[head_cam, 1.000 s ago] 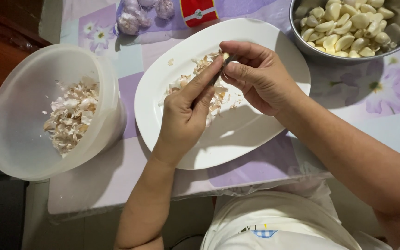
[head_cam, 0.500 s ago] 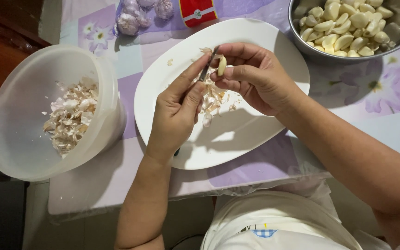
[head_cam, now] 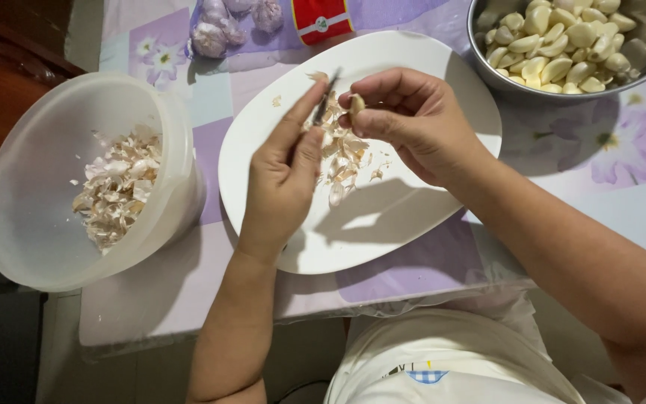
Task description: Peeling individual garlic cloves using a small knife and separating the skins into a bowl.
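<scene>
My left hand grips a small dark knife, its blade pointing up and away from the wrist. My right hand pinches a pale garlic clove between thumb and fingertips, just right of the blade tip. Both hands hover over a white oval plate. Loose garlic skins lie on the plate under the hands.
A translucent plastic bowl with peeled skins sits at the left table edge. A metal bowl full of peeled cloves is at the top right. Whole garlic bulbs and a red packet lie at the back.
The knife has lifted away from the clove and now points upward. The right hand has turned the clove slightly and stayed over the plate.
</scene>
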